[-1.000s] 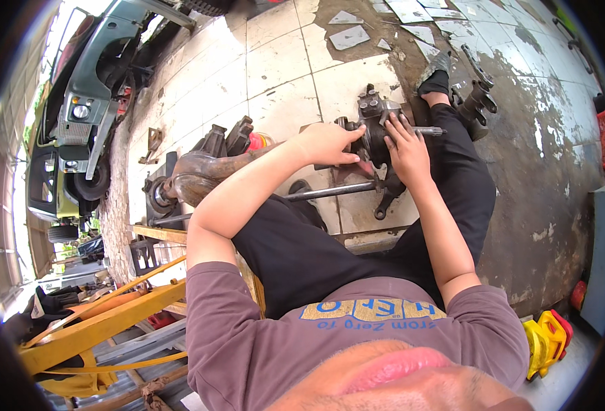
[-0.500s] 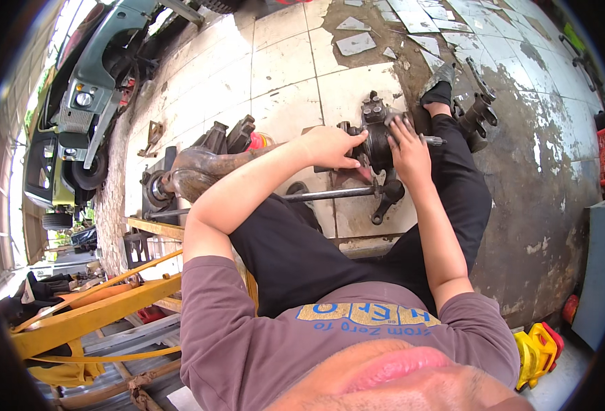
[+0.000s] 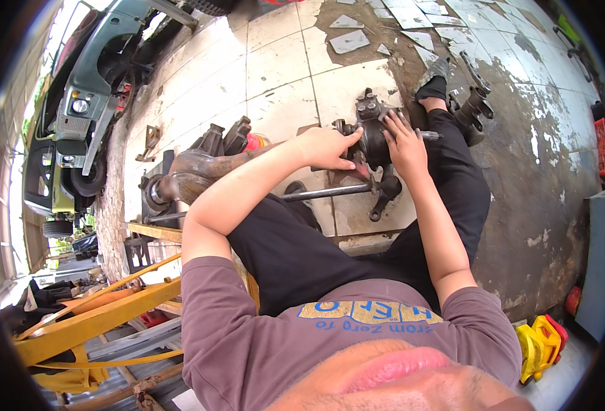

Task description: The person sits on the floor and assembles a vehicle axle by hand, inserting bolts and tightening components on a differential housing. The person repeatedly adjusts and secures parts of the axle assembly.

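Little change at the hub [image 3: 375,149]

Compared with half a second ago, my view has slipped a touch, so the hub and the floor [image 3: 282,82] sit slightly farther left; both my grips keep nearly the same places. The hub is ahead of me, between my lower legs, with its bolted block [image 3: 367,107] on the far side.

My right grip [image 3: 408,156] lies flat on the hub's right side, fingers stretched out and closed around nothing. My left grip [image 3: 322,148] meets the left side, forefinger and thumb spread apart; its other fingers are hidden beneath, so I cannot tell whether they grasp anything.

My left forearm covers part of the axle [image 3: 186,178] and most of a red thing [image 3: 255,141] behind it. Where the rod [image 3: 326,192] meets the lever [image 3: 383,201] is hard to make out. The vehicles at my left are cut by the dark rim.

On the right, the shaft [image 3: 429,135] ends against the outline of my right leg [image 3: 457,171], so that side is tight. The widest room is ahead and left, over pale tiles, before the broken tiles [image 3: 349,42].
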`<state>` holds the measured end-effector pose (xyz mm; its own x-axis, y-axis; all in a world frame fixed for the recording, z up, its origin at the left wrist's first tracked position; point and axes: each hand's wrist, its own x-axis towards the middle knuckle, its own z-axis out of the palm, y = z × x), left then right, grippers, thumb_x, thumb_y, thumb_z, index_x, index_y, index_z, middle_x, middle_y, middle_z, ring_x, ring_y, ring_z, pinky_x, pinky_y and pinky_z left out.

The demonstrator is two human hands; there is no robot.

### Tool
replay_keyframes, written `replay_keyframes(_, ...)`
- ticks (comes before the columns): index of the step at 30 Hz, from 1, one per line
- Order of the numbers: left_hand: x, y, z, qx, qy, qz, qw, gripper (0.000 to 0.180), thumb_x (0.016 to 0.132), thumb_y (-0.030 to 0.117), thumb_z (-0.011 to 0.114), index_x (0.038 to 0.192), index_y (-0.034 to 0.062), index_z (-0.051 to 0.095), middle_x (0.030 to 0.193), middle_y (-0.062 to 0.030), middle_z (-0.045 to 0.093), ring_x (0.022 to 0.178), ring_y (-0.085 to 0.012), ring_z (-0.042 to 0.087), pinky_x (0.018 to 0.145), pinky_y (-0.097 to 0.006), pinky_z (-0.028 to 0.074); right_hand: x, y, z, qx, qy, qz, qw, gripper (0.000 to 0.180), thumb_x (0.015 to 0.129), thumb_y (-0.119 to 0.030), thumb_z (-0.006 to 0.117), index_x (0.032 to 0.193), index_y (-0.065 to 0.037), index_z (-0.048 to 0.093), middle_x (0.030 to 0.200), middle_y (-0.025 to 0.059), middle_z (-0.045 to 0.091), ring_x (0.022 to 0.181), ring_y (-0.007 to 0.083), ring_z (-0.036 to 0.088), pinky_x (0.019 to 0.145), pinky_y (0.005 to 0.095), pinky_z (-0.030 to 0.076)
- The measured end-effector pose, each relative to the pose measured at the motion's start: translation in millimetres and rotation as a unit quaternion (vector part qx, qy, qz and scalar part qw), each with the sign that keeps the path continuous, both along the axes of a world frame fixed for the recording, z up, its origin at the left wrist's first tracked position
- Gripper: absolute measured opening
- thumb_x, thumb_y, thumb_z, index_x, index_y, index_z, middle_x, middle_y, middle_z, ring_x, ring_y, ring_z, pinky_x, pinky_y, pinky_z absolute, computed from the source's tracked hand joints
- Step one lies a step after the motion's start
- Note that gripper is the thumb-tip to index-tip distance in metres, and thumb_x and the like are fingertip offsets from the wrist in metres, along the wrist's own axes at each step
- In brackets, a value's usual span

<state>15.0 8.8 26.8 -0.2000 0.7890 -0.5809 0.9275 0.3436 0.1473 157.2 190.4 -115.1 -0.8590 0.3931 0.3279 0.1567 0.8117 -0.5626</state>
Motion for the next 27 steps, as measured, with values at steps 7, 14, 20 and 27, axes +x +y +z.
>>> replay_keyframes(7,0.2,-1.1,-12.8,0.018,0.029,-0.026,0.999,0.091,0.099,0.054,0.066,0.170,0.0096,0.027,0.109,-0.0123,0.080,0.097,-0.0350,0.076,0.086,-0.048,0.060,16.5,-8.5,1.4,0.028,-0.027,-0.002,0.999,0.042,0.109,-0.030,0.059,0.148,-0.013,0.063,0.163,0.0040,0.054,0.152,0.0277,0.047,0.117,0.0604,0.041)
replay_keyframes(14,-3.6,-4.5,-19.9,0.019,0.037,-0.030,0.999,0.094,0.099,0.054,0.066,0.171,0.0110,0.023,0.109,-0.0140,0.079,0.099,-0.0354,0.076,0.086,-0.048,0.060,18.5,-16.8,-0.7,0.038,-0.028,0.009,0.999,0.041,0.108,-0.029,0.061,0.145,-0.013,0.065,0.162,0.0054,0.055,0.151,0.0280,0.049,0.119,0.0557,0.041)
replay_keyframes(20,-1.4,0.8,-13.8,0.002,0.017,-0.020,1.000,0.095,0.099,0.057,0.065,0.170,0.0092,0.024,0.108,-0.0190,0.078,0.100,-0.0390,0.075,0.088,-0.048,0.060,11.5,-4.6,-5.2,0.015,-0.003,0.011,1.000,0.037,0.107,-0.025,0.062,0.141,-0.013,0.068,0.159,0.0065,0.057,0.150,0.0299,0.049,0.119,0.0557,0.042)
replay_keyframes(27,0.7,0.6,-7.1,-0.005,0.005,-0.010,1.000,0.095,0.100,0.055,0.066,0.171,0.0094,0.023,0.106,-0.0188,0.077,0.097,-0.0393,0.074,0.086,-0.049,0.058,6.9,3.0,-7.0,0.018,0.005,0.016,1.000,0.041,0.107,-0.031,0.061,0.143,-0.013,0.067,0.160,0.0043,0.057,0.150,0.0279,0.050,0.115,0.0601,0.044)
